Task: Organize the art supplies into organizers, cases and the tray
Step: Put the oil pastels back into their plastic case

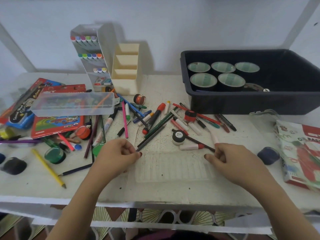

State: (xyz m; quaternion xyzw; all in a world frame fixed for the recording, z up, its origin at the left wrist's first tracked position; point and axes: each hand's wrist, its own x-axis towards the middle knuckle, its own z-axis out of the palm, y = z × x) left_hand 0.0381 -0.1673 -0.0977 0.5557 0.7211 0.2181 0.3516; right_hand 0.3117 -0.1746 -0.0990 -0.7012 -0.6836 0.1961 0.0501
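A clear ribbed plastic tray insert [173, 168] lies flat on the table in front of me. My left hand [117, 156] has curled fingers and pinches the insert's far left corner, right beside the tip of a grey pencil [152, 135]. My right hand [232, 161] pinches the far right corner, next to the end of a dark pencil [199, 142]. Loose markers, pencils and crayons [155, 116] lie scattered behind the insert. A cream organizer [125, 70] and a marker organizer [90, 54] stand at the back.
A dark bin [251, 104] at the back right holds several tape rolls. A clear pencil case [72, 103] rests on red supply packs at the left. Paint pots [55, 155] and a yellow pencil [48, 168] lie front left; an oil pastel box [301, 153] sits right.
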